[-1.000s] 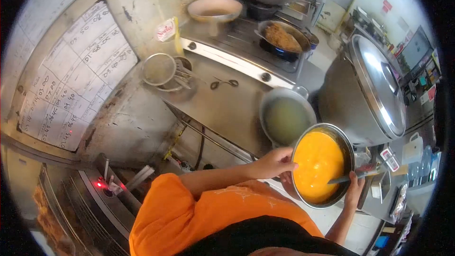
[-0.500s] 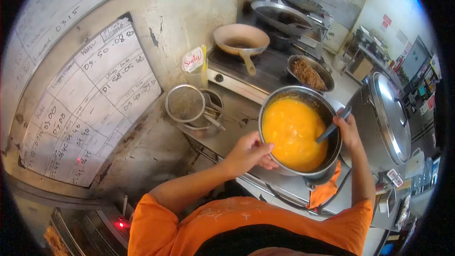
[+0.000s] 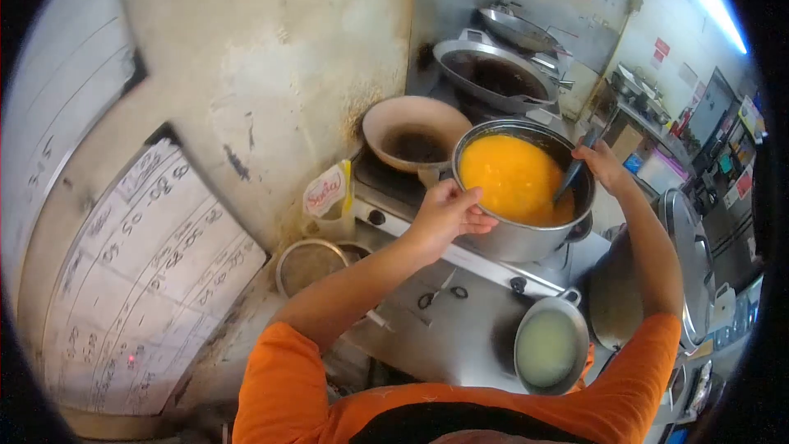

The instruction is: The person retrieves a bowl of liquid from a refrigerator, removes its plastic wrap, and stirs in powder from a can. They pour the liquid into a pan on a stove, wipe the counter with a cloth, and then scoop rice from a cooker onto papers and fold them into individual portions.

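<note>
A deep metal pot [image 3: 522,240] holds a thick orange-yellow liquid [image 3: 508,174] and sits over the right part of the stove. My left hand [image 3: 450,215] is closed on its near left rim, thumb over the edge. At the right rim, my right hand [image 3: 602,166] grips a dark grey utensil [image 3: 569,178] whose lower end is sunk in the liquid. The fingers of that hand are partly hidden behind the handle. Below the pot, on the steel counter, stands a small pan [image 3: 546,349] of pale greenish liquid.
A worn frying pan [image 3: 411,136] sits on the left of the stove [image 3: 386,218], with a large wok [image 3: 493,74] behind. A labelled plastic pouch [image 3: 327,197], a sieve [image 3: 311,271] and scissors [image 3: 440,292] are at the left. A big lidded pot [image 3: 633,288] stands at the right.
The pot has gone forward from above the counter to over the stove, where it hides the pan of brown crumbly food. The small pan beneath now shows fully. My view has tilted upward.
</note>
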Action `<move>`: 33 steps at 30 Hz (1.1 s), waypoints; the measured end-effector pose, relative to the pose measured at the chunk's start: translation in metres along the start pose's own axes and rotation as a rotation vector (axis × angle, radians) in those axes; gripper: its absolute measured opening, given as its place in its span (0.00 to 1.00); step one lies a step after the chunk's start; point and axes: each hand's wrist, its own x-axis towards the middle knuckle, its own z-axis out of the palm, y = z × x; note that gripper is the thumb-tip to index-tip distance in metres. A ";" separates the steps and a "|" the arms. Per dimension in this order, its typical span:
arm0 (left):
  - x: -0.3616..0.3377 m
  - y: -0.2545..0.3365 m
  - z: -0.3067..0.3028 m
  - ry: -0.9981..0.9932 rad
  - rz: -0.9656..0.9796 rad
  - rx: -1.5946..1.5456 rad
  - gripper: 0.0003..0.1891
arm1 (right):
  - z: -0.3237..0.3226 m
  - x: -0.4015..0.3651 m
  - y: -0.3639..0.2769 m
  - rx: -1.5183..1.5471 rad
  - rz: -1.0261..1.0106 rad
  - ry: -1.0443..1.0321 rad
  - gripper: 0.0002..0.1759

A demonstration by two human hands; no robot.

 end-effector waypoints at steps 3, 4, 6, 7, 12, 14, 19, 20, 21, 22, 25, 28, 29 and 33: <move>0.040 0.001 -0.016 0.043 0.038 -0.052 0.10 | 0.006 0.042 -0.005 -0.045 -0.030 0.041 0.16; 0.052 0.001 -0.020 0.040 0.036 -0.058 0.10 | 0.007 0.054 -0.011 -0.051 -0.026 0.043 0.16; 0.072 -0.002 -0.028 0.088 0.081 -0.079 0.09 | 0.009 0.073 -0.020 -0.211 0.048 -0.030 0.15; 0.081 -0.002 -0.033 0.086 0.082 -0.087 0.09 | 0.012 0.081 -0.024 -0.158 0.018 -0.044 0.18; 0.118 -0.004 -0.050 0.173 0.080 -0.163 0.09 | 0.023 0.128 -0.031 -0.295 0.015 -0.020 0.21; 0.128 -0.005 -0.054 0.191 0.077 -0.176 0.08 | 0.025 0.144 -0.037 -0.436 0.019 -0.043 0.23; 0.142 -0.009 -0.056 0.188 0.103 -0.259 0.07 | 0.024 0.175 -0.040 -0.472 -0.028 -0.085 0.24; 0.144 -0.010 -0.056 0.195 0.105 -0.272 0.06 | 0.024 0.180 -0.041 -0.520 -0.020 -0.065 0.24; 0.144 -0.010 -0.055 0.202 0.108 -0.284 0.05 | 0.023 0.185 -0.042 -0.524 -0.016 -0.067 0.24; 0.145 -0.010 -0.054 0.202 0.105 -0.289 0.05 | 0.022 0.189 -0.044 -0.551 0.016 -0.103 0.27; 0.144 -0.008 -0.051 0.218 0.127 -0.344 0.05 | 0.022 0.188 -0.053 -0.610 0.055 -0.121 0.30; 0.144 -0.010 -0.048 0.238 0.152 -0.391 0.05 | 0.024 0.191 -0.046 -0.698 -0.168 -0.105 0.28; 0.145 -0.011 -0.048 0.249 0.154 -0.415 0.05 | 0.023 0.194 -0.040 -0.748 -0.400 -0.102 0.25; 0.149 -0.013 -0.047 0.286 0.138 -0.481 0.05 | 0.027 0.192 -0.062 -0.681 -0.021 -0.136 0.26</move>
